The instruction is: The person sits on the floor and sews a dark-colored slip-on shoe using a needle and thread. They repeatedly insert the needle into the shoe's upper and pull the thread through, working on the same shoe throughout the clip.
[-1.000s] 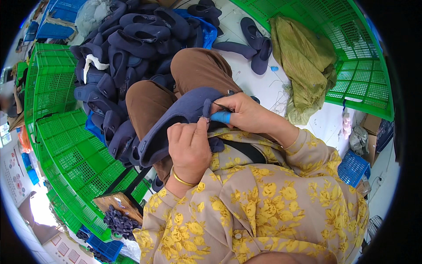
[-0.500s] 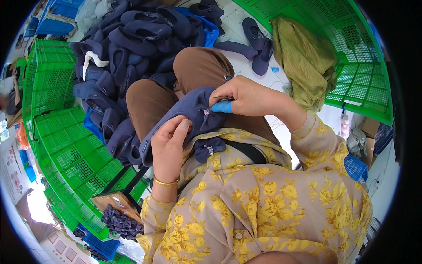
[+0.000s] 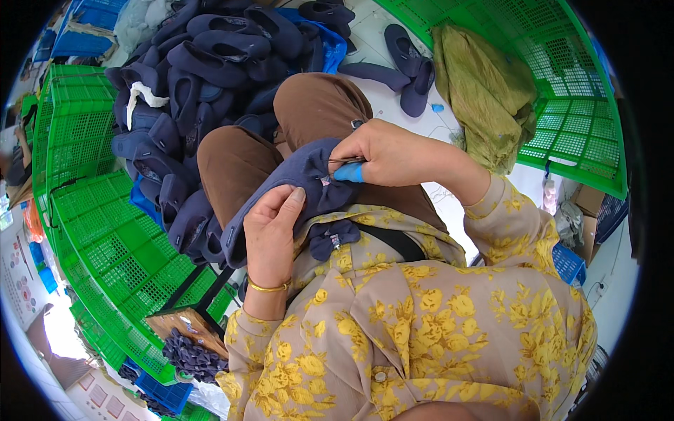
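Note:
A navy fabric shoe upper lies across my lap over brown trousers. My left hand grips its near edge with the thumb pressed on the cloth; a gold bangle sits on that wrist. My right hand pinches the upper's top edge and holds a thin needle, with a blue thimble on one finger. A small dark fabric piece rests on my flowered blouse just below the hands.
A heap of navy shoe uppers fills the area ahead and left, over green plastic crates. More green crates at the right hold an olive cloth. Two navy soles lie on the white floor. Small dark pieces fill a box at lower left.
My left hand slid down from the top of the upper to its near edge. My right hand stayed pinching at the seam, shifting slightly.

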A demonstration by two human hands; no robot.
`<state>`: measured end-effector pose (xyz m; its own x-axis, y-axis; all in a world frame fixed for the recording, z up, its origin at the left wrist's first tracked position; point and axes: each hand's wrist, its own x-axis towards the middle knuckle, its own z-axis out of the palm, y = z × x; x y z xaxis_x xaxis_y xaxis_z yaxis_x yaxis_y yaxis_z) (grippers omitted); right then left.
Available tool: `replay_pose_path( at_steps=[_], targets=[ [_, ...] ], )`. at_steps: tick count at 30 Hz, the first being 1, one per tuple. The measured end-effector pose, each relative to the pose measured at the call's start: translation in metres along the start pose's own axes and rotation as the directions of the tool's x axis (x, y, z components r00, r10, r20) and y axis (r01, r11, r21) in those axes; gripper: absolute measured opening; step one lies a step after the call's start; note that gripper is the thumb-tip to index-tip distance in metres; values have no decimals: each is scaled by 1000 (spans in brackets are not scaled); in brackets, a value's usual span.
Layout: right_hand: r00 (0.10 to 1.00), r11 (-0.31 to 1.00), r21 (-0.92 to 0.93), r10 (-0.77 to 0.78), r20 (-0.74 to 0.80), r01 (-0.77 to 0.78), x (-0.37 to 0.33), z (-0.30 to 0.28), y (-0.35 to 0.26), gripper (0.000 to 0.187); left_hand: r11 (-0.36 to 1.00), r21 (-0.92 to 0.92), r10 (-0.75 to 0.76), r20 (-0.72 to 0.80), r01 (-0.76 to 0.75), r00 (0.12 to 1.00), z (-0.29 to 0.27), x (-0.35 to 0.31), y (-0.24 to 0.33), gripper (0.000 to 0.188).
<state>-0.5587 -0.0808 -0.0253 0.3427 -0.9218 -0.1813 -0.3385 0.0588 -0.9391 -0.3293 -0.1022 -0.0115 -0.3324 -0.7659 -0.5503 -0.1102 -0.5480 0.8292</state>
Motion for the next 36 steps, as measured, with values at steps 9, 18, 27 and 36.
replay_pose_path(
  at_steps=[9,18,27,36],
  targets=[
    [1000,992,-122,-15,14,17,4,2,-4,11,1000,16,23,36,-24,999,-2,0,-3,14],
    [999,998,-59,-13,47,16,5,-2,2,24,997,-48,-47,133,54,990,-8,7,-3,11],
    [997,998,37,-56,51,54,8,0,1,24,977,-201,-30,232,78,972,-4,15,-9,13],
    [993,973,-221,-88,-84,68,4,17,2,10,974,-210,-52,169,87,984,-5,18,-18,11]
  ],
)
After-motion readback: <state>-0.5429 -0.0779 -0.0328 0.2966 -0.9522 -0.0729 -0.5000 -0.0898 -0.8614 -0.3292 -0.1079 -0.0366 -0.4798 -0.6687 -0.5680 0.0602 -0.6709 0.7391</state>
